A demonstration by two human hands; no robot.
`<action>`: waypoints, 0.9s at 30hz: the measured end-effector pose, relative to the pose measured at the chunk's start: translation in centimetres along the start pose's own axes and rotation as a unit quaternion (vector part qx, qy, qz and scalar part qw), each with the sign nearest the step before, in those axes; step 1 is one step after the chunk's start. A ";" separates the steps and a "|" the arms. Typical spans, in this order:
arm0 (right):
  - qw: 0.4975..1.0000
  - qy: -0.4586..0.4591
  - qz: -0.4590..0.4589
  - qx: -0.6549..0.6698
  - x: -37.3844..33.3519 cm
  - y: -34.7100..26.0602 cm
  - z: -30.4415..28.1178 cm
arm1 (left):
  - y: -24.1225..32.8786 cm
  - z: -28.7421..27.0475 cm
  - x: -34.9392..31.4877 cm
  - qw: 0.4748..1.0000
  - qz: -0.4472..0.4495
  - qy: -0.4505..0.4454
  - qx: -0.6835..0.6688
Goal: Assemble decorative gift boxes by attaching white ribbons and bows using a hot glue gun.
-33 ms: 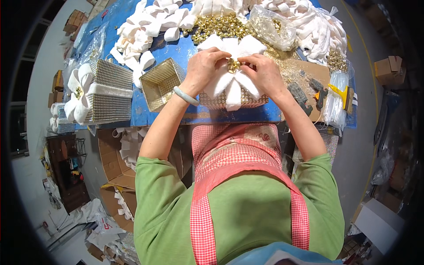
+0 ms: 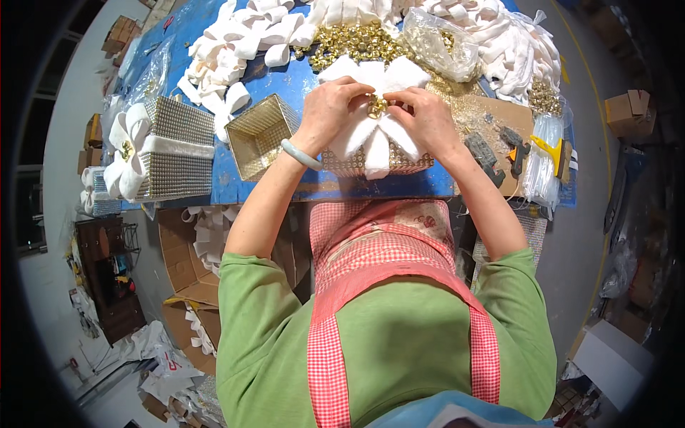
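Note:
A white ribbon bow (image 2: 376, 143) lies on top of a gold studded box (image 2: 371, 166) at the near edge of the blue table (image 2: 300, 187). At the bow's centre sits a small gold ornament (image 2: 376, 107). My left hand (image 2: 327, 108) and my right hand (image 2: 426, 118) meet over it, and the fingertips of both pinch the ornament against the bow. A pale bangle (image 2: 300, 154) circles my left wrist.
An open gold box (image 2: 258, 135) stands left of my hands, and a finished studded box with a white bow (image 2: 175, 146) further left. White bows (image 2: 242, 43), gold ornaments (image 2: 353, 39) and a plastic bag (image 2: 442, 39) lie behind. A glue gun (image 2: 515, 148) rests at right. Cartons (image 2: 189, 264) sit under the table.

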State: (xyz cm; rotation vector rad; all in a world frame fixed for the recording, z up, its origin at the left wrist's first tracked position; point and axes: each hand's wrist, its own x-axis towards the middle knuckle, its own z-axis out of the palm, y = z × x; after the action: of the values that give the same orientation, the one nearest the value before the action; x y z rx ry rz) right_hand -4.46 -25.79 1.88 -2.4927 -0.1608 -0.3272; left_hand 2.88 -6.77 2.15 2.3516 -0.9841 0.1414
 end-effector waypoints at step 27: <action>0.999 0.022 -0.019 0.014 0.0 0.9 1.4 | 2.5 1.8 -2.0 0.996 -0.010 0.056 0.074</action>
State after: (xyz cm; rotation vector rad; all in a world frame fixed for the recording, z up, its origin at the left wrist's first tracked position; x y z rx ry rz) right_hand -4.04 -25.66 0.23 -2.4558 -0.1931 -0.3938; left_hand -0.53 -7.94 1.20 2.4570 -0.9236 0.3471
